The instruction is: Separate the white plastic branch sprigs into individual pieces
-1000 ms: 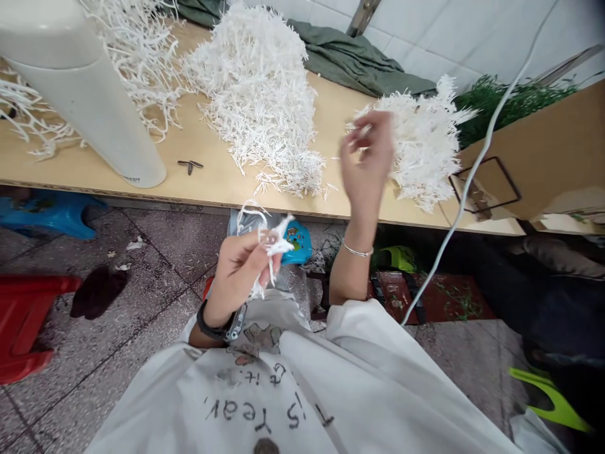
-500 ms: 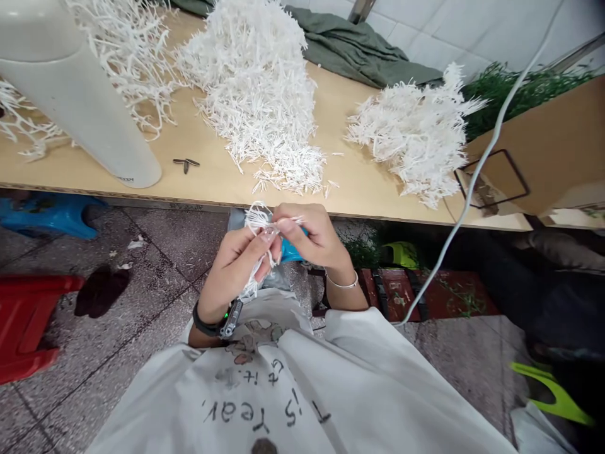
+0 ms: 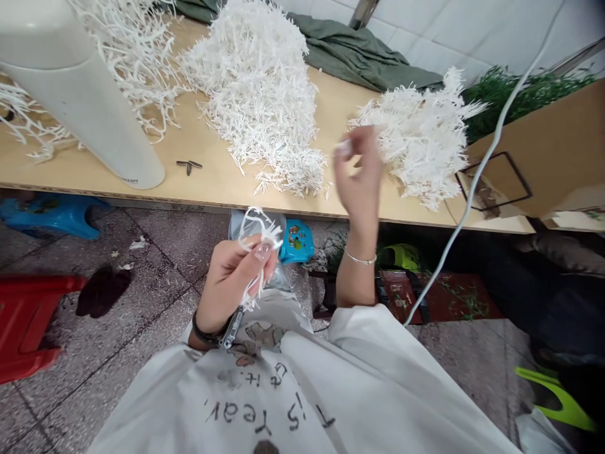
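Pinched between the thumb and fingers of my left hand (image 3: 236, 274) is a white branching strand piece (image 3: 258, 226), its ends sticking out above and hanging below. My right hand (image 3: 360, 173) is raised over the table's front part, blurred, with thumb and fingers curved; whether it holds anything is too smeared to tell. It lies between a large middle pile of short white pieces (image 3: 265, 88) and a smaller white pile (image 3: 416, 139) on the right. Longer white branched strands (image 3: 137, 63) lie at the back left.
A white bottle (image 3: 89, 107) stands on the tan table (image 3: 212, 183) at left, near dark seeds (image 3: 189, 166). Green cloth (image 3: 354, 50) lies behind. A pale cable (image 3: 477, 170) crosses the right side. Blue stool (image 3: 297, 241) and red stool (image 3: 28, 321) are below.
My right hand has left my left hand and moved up and right, over the table beside the smaller pile. My left hand stays low with the strand piece.
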The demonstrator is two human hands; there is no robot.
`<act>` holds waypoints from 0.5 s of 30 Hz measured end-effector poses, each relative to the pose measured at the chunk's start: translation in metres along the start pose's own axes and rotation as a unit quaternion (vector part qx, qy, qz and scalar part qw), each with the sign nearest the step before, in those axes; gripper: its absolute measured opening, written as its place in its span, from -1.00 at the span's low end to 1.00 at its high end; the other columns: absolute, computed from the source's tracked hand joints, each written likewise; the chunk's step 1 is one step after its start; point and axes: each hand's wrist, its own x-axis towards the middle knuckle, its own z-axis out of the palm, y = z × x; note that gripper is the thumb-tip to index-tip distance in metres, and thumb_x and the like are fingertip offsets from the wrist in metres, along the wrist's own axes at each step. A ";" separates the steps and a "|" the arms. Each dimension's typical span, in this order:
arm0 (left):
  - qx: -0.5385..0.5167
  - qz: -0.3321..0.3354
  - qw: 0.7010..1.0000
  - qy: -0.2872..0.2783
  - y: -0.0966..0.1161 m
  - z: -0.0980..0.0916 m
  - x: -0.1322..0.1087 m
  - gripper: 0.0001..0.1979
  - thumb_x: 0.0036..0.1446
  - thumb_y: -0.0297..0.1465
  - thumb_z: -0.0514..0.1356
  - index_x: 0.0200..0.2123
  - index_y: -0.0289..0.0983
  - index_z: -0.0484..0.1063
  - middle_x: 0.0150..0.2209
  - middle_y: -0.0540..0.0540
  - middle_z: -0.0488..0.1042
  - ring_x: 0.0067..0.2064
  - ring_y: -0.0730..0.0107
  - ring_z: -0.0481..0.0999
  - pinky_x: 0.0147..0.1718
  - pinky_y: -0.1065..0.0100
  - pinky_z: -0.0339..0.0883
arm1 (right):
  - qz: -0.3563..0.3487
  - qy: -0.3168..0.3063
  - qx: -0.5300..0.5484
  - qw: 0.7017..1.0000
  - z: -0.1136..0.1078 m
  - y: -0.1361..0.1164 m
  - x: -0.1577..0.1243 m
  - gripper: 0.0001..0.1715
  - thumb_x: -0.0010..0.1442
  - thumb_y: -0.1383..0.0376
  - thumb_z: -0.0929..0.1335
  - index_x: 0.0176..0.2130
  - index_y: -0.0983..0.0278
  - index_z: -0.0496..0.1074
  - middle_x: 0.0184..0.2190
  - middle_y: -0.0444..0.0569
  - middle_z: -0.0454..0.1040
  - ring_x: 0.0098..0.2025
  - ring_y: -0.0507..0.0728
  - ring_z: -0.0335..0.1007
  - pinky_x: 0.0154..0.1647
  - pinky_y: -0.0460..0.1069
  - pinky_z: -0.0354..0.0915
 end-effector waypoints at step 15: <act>0.024 -0.078 0.992 -0.094 0.001 0.003 0.008 -0.58 0.27 -0.24 0.10 -0.61 -0.30 0.35 -0.74 0.07 0.20 -0.72 0.63 0.10 -0.71 0.44 -0.11 | -0.093 -0.372 0.205 0.900 0.011 -0.074 -0.074 -0.47 0.31 0.00 0.17 -0.55 0.26 0.17 -0.62 -0.21 0.13 -0.57 -0.08 0.03 -0.52 -0.12 0.04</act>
